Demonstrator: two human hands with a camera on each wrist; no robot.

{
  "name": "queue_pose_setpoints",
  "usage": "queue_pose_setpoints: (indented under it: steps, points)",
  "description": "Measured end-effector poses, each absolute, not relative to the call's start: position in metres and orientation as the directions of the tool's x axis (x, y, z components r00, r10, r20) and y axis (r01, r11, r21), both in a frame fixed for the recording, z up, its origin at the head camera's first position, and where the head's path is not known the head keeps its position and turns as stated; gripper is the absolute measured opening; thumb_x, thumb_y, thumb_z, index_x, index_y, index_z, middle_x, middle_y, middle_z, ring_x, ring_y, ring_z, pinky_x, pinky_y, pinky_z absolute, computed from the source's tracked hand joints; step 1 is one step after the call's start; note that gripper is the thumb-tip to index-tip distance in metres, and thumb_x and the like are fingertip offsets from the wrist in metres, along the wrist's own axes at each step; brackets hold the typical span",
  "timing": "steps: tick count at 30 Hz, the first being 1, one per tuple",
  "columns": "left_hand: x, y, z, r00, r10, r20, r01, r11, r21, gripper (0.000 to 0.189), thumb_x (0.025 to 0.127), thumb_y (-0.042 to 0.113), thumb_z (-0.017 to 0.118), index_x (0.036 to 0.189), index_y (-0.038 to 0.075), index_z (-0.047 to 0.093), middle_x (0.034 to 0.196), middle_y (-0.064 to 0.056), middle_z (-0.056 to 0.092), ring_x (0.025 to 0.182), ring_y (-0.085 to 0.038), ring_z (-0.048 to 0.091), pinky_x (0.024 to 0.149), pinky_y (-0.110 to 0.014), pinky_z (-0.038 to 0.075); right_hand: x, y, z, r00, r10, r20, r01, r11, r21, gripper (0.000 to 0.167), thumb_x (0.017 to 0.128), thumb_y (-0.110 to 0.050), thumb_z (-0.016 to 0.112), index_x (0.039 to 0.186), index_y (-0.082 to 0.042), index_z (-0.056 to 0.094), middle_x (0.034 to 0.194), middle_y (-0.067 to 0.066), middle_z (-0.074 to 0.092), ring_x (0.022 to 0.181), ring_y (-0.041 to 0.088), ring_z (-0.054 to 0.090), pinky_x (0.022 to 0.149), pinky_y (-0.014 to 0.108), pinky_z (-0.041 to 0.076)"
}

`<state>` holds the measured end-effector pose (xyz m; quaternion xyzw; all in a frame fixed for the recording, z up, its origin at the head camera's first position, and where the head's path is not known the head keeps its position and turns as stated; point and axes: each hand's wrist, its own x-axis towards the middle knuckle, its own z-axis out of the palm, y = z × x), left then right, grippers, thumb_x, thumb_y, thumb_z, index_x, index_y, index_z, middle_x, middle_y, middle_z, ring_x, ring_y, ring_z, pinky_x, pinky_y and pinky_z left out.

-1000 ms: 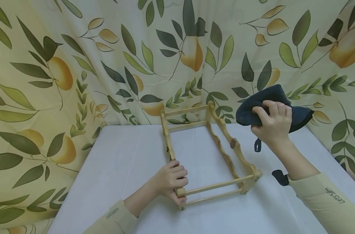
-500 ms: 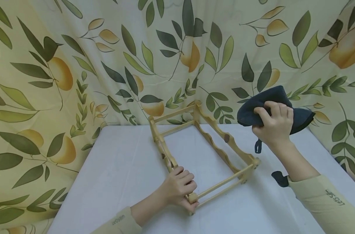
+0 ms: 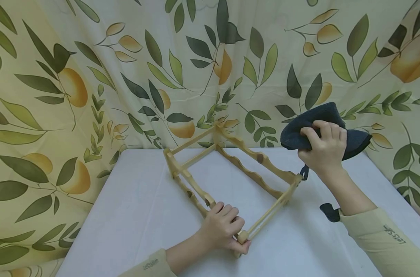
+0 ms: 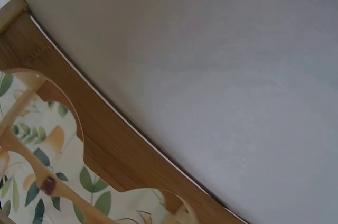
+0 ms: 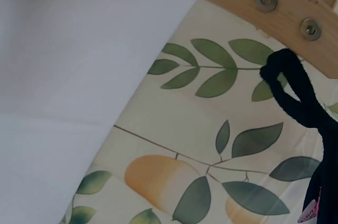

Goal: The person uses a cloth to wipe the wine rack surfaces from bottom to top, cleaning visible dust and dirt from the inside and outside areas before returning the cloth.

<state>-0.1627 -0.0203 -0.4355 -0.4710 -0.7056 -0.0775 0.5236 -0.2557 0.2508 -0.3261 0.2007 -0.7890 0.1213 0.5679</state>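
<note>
A light wooden rack with wavy, scalloped side rails (image 3: 260,157) stands askew on the white table. My left hand (image 3: 224,227) grips its near corner, fingers wrapped over the left rail and thumb under the round end. In the left wrist view, one scalloped side panel (image 4: 113,142) fills the lower left. My right hand (image 3: 322,144) holds a bunched dark navy cloth (image 3: 314,115) above the table's right side. From the cloth hangs a small loop (image 5: 301,81), which overlaps the rack's right corner in the head view. Two screws mark the rack's wooden end (image 5: 288,12) in the right wrist view.
The white tabletop (image 3: 137,192) reaches back to a curtain (image 3: 127,96) printed with leaves and fruit. That curtain also hangs along both sides. A small black piece (image 3: 329,212) sticks out at the right sleeve cuff.
My left hand has moved right along with the rack's near corner. The rack has turned, its far end swinging left. My right hand and the cloth stay nearly in place.
</note>
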Motion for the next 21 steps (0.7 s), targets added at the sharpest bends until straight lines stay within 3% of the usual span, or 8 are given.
queue_pose_setpoints:
  steps: [5, 11, 15, 21]
  points:
    - [-0.161, -0.012, -0.435, -0.051, 0.575, 0.817, 0.716, 0.591, -0.371, 0.040, 0.059, 0.058, 0.049, 0.052, 0.022, 0.034, 0.054, 0.010, 0.033, 0.049, -0.005, 0.029, 0.054, -0.018, 0.026, -0.254, 0.250, -0.325, -0.289, -0.181, 0.940, -0.454, 0.890, 0.032, 0.021, 0.071, -0.012, 0.046, 0.086, -0.003, 0.059, 0.100, 0.022, 0.050, 0.091, 0.042, 0.043, 0.076, 0.056, 0.029]
    - [-0.161, -0.005, -0.430, -0.057, 0.561, 0.826, 0.699, 0.613, -0.369, 0.044, 0.056, 0.060, 0.052, 0.052, 0.021, 0.032, 0.053, 0.009, 0.031, 0.048, -0.005, 0.025, 0.051, -0.018, 0.022, -0.253, 0.250, -0.326, -0.316, -0.193, 0.929, -0.455, 0.890, 0.030, 0.021, 0.070, -0.011, 0.049, 0.087, -0.002, 0.059, 0.102, 0.022, 0.050, 0.093, 0.043, 0.042, 0.077, 0.057, 0.030]
    - [-0.163, -0.011, -0.431, -0.055, 0.616, 0.786, 0.727, 0.565, -0.392, 0.047, 0.067, 0.067, 0.048, 0.057, 0.021, 0.039, 0.056, 0.009, 0.035, 0.050, -0.006, 0.031, 0.052, -0.020, 0.025, -0.253, 0.251, -0.326, -0.314, -0.189, 0.930, -0.453, 0.891, 0.028, 0.021, 0.069, -0.010, 0.051, 0.087, -0.002, 0.059, 0.102, 0.022, 0.050, 0.093, 0.043, 0.043, 0.077, 0.057, 0.029]
    - [-0.180, -0.043, -0.431, -0.067, 0.745, 0.663, 0.739, 0.483, -0.469, 0.055, 0.078, 0.072, 0.035, 0.083, 0.020, 0.053, 0.077, 0.006, 0.048, 0.067, -0.011, 0.044, 0.067, -0.028, 0.036, -0.255, 0.252, -0.326, -0.309, -0.184, 0.933, -0.454, 0.890, 0.026, 0.021, 0.069, -0.010, 0.051, 0.086, -0.003, 0.058, 0.101, 0.022, 0.050, 0.092, 0.043, 0.043, 0.076, 0.057, 0.029]
